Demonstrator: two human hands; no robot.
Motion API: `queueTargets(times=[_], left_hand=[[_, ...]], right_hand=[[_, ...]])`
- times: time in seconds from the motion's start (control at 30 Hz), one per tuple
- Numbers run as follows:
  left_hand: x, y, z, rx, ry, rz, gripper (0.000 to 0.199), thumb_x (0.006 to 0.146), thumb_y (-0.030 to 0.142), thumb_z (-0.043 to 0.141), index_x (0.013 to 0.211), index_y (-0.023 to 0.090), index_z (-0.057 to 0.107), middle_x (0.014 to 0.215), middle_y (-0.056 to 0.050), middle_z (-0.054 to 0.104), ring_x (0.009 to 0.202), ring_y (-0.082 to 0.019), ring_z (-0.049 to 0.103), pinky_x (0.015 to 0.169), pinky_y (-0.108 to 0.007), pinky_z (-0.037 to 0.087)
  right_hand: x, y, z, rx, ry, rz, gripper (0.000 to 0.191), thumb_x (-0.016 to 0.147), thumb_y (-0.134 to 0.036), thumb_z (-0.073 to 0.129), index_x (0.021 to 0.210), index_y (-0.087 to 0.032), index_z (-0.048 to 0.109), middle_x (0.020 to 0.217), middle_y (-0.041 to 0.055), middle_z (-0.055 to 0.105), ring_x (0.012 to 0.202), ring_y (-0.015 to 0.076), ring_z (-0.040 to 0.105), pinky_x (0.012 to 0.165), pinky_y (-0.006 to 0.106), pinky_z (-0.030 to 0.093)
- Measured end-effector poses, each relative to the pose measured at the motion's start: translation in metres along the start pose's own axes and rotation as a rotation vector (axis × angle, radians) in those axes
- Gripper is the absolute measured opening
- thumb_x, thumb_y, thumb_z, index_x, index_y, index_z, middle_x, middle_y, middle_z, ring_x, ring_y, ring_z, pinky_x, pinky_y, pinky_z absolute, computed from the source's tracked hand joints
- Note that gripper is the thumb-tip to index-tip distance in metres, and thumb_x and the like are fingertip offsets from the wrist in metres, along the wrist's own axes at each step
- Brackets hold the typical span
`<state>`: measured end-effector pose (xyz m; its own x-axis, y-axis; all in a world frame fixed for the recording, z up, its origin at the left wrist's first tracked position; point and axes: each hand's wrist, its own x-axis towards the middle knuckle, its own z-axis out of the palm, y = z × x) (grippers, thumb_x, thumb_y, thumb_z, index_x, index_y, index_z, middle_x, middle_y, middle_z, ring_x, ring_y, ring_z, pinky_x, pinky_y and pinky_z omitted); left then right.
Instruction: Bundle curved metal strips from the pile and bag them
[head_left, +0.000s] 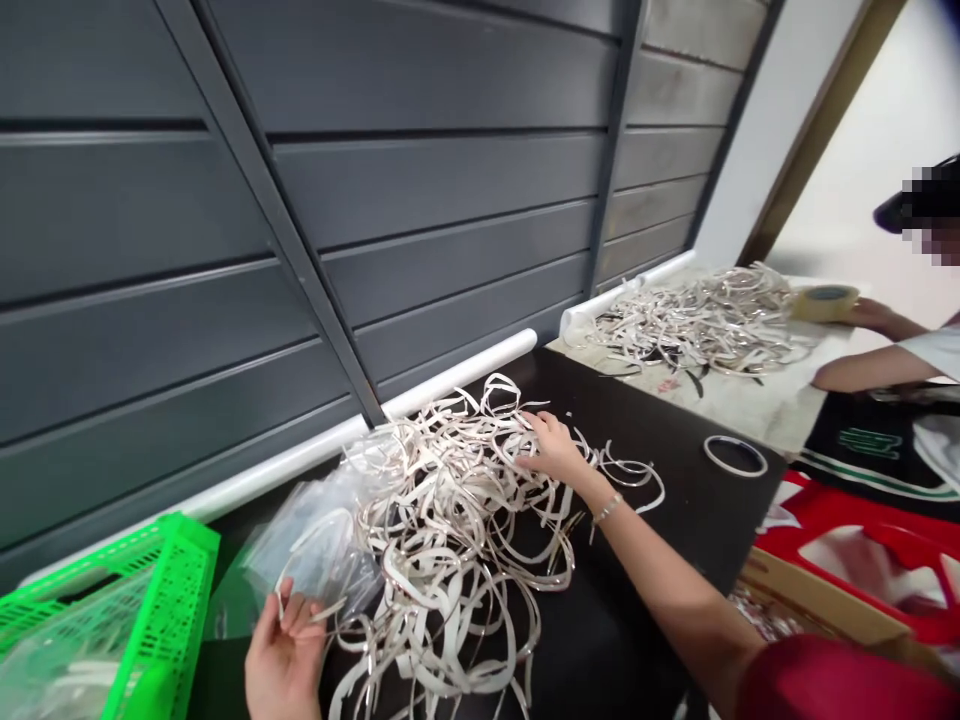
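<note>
A tangled heap of thin, curved white strips (pixel 442 500) with shiny edges spreads over the black table. My left hand (pixel 289 640), low on the left of the heap, has its fingers curled around one curved white strip (pixel 330 520) that arches up from it. At the right side of the heap, my right hand (pixel 555 450) touches the strips with thumb and fingers apart. Clear plastic bags (pixel 300 540) lie just beyond my left hand, partly under the heap.
A green perforated crate (pixel 169 610) stands at the left. White tubes (pixel 465 370) run along the grey panelled wall. A white ring (pixel 735 456) lies to the right. Another person's arm (pixel 862 370) is near a second heap (pixel 705 320); an open cardboard box (pixel 825 590) sits below.
</note>
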<state>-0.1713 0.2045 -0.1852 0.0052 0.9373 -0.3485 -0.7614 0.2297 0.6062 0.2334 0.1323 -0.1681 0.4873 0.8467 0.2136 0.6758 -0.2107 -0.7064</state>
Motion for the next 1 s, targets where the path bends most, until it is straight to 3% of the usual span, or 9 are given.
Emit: queueTargets(times=[0.1, 0.2, 0.3, 0.4, 0.5, 0.57, 0.63, 0.8, 1.0], left_hand=[[0.002, 0.001, -0.004, 0.006, -0.023, 0.015, 0.006, 0.075, 0.014, 0.057, 0.076, 0.016, 0.062, 0.041, 0.008, 0.039, 0.035, -0.004, 0.036, 0.044, -0.017, 0.047], [0.002, 0.001, -0.005, -0.004, -0.030, 0.025, 0.006, 0.077, 0.015, 0.056, 0.076, 0.015, 0.061, 0.042, 0.009, 0.039, 0.036, -0.004, 0.036, 0.044, -0.017, 0.046], [0.002, 0.001, -0.005, 0.020, -0.031, 0.028, 0.006, 0.077, 0.016, 0.055, 0.075, 0.017, 0.061, 0.043, 0.009, 0.038, 0.035, -0.004, 0.035, 0.044, -0.017, 0.045], [0.003, 0.001, -0.005, 0.034, -0.030, 0.012, 0.006, 0.077, 0.016, 0.055, 0.075, 0.017, 0.061, 0.042, 0.009, 0.038, 0.035, -0.004, 0.035, 0.044, -0.018, 0.046], [0.004, 0.001, -0.005, 0.032, -0.020, 0.004, 0.005, 0.076, 0.017, 0.057, 0.076, 0.017, 0.061, 0.042, 0.009, 0.038, 0.035, -0.004, 0.035, 0.045, -0.018, 0.047], [0.004, 0.001, -0.006, 0.023, -0.015, 0.012, 0.004, 0.075, 0.017, 0.057, 0.077, 0.016, 0.062, 0.042, 0.009, 0.038, 0.035, -0.004, 0.036, 0.045, -0.017, 0.047], [0.003, 0.001, -0.006, 0.027, -0.023, 0.023, 0.004, 0.075, 0.017, 0.058, 0.078, 0.017, 0.061, 0.042, 0.009, 0.039, 0.035, -0.004, 0.036, 0.045, -0.017, 0.046], [0.004, 0.001, -0.007, 0.112, -0.065, 0.048, 0.004, 0.075, 0.021, 0.061, 0.078, 0.019, 0.060, 0.043, 0.009, 0.038, 0.035, -0.004, 0.035, 0.044, -0.017, 0.043], [0.006, 0.000, -0.009, 0.058, -0.048, 0.039, 0.004, 0.076, 0.020, 0.060, 0.076, 0.017, 0.060, 0.042, 0.009, 0.037, 0.036, -0.003, 0.036, 0.049, -0.017, 0.046]], right_hand=[[0.030, 0.016, 0.010, 0.105, -0.145, 0.105, 0.092, 0.042, -0.017, 0.083, 0.127, -0.014, 0.050, 0.132, 0.0203, 0.044, 0.121, 0.0385, 0.039, 0.099, 0.050, 0.030], [0.039, 0.019, 0.019, 0.183, -0.183, 0.079, 0.071, 0.050, -0.015, 0.078, 0.117, -0.013, 0.057, 0.115, 0.0139, 0.059, 0.106, 0.0292, 0.054, 0.091, 0.041, 0.041], [0.036, 0.007, 0.021, 0.258, -0.198, 0.052, 0.053, 0.064, -0.013, 0.066, 0.115, -0.011, 0.055, 0.095, 0.0086, 0.065, 0.082, 0.0204, 0.062, 0.073, 0.033, 0.049], [0.020, -0.022, 0.024, 0.321, -0.206, -0.028, 0.047, 0.069, -0.013, 0.059, 0.116, -0.012, 0.054, 0.091, 0.0059, 0.065, 0.073, 0.0161, 0.062, 0.065, 0.028, 0.049], [-0.013, -0.059, 0.034, 0.337, -0.269, -0.189, 0.045, 0.062, -0.011, 0.066, 0.106, -0.020, 0.061, 0.098, 0.0027, 0.065, 0.082, 0.0163, 0.061, 0.072, 0.026, 0.048], [-0.041, -0.080, 0.041, 0.215, -0.369, -0.504, 0.037, 0.072, -0.015, 0.060, 0.108, -0.021, 0.061, 0.098, 0.0035, 0.064, 0.089, 0.0176, 0.058, 0.080, 0.029, 0.046], [-0.066, -0.095, 0.044, 0.060, -0.392, -0.626, 0.040, 0.076, -0.016, 0.056, 0.116, -0.020, 0.057, 0.097, 0.0055, 0.062, 0.092, 0.0196, 0.056, 0.085, 0.032, 0.044], [-0.089, -0.104, 0.028, -0.106, -0.576, -0.651, 0.054, 0.075, -0.025, 0.064, 0.127, -0.022, 0.049, 0.106, 0.0077, 0.057, 0.101, 0.0230, 0.052, 0.088, 0.032, 0.042], [-0.088, -0.109, 0.006, -0.090, -0.462, -0.656, 0.050, 0.080, -0.028, 0.062, 0.128, -0.022, 0.049, 0.130, 0.0119, 0.047, 0.121, 0.0276, 0.041, 0.101, 0.042, 0.035]])
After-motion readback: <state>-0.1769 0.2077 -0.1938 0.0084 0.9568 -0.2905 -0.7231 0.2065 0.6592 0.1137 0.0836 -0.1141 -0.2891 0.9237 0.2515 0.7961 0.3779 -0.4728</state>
